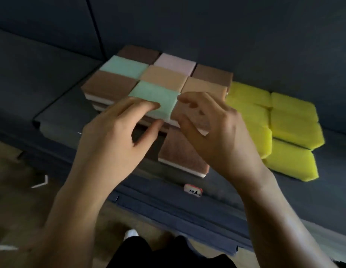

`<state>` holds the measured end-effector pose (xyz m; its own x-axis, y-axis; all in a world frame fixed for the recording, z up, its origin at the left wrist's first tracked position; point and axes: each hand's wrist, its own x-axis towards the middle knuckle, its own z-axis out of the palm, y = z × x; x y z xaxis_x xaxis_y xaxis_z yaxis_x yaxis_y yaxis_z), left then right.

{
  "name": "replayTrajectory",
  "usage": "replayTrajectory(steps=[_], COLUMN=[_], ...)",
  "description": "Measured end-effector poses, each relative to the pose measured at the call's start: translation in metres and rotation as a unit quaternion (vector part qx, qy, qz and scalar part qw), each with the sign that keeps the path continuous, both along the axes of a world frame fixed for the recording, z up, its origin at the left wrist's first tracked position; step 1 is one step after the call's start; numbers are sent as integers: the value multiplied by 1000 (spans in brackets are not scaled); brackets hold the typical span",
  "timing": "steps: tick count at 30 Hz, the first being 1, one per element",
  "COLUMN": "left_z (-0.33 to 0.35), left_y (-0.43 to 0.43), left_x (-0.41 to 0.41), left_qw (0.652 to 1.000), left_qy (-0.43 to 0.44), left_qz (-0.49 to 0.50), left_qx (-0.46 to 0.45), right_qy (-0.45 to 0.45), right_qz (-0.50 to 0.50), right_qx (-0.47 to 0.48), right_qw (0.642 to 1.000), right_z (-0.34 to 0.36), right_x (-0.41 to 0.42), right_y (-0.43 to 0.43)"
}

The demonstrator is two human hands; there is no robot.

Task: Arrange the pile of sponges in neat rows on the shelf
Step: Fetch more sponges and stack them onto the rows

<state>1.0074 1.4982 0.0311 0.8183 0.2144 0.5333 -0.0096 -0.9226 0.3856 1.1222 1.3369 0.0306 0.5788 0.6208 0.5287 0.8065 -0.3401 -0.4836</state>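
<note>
Dim light over a dark blue-grey back wall [187,20] and a brown, wood-toned floor [11,167] below.

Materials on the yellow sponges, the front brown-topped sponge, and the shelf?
Yellow sponges: soft matte foam, judging by puffy rounded edges. Front brown-topped sponge: speckled rough-looking scouring layer over white foam; white band shows along its edge. Shelf: dark, smooth, hard, likely painted metal or board; cannot tell which.
</note>
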Motion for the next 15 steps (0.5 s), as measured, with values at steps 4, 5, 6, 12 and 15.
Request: replayTrajectory(steps=[4,5,6,12,15], left_z=[0,0,0,-1,2], left_y=[27,36,46,121,168], left_x=[-39,-50,-61,-134,-175], left_qw=[997,996,994,979,965], left_qy=[-9,-12,-15,-5,1], left_qz=[74,91,107,203,258], left_qx=[13,13,14,26,46], right_qy=[-2,1,4,-21,-19], right_qz=[72,92,111,179,212], right_qx=[-16,-21,-25,-25,-22], right_qw=[997,995,994,983,977], right_z=[1,1,2,3,0], right_x=[-21,-28,-35,-86,-119], right_y=[44,57,70,169,231])
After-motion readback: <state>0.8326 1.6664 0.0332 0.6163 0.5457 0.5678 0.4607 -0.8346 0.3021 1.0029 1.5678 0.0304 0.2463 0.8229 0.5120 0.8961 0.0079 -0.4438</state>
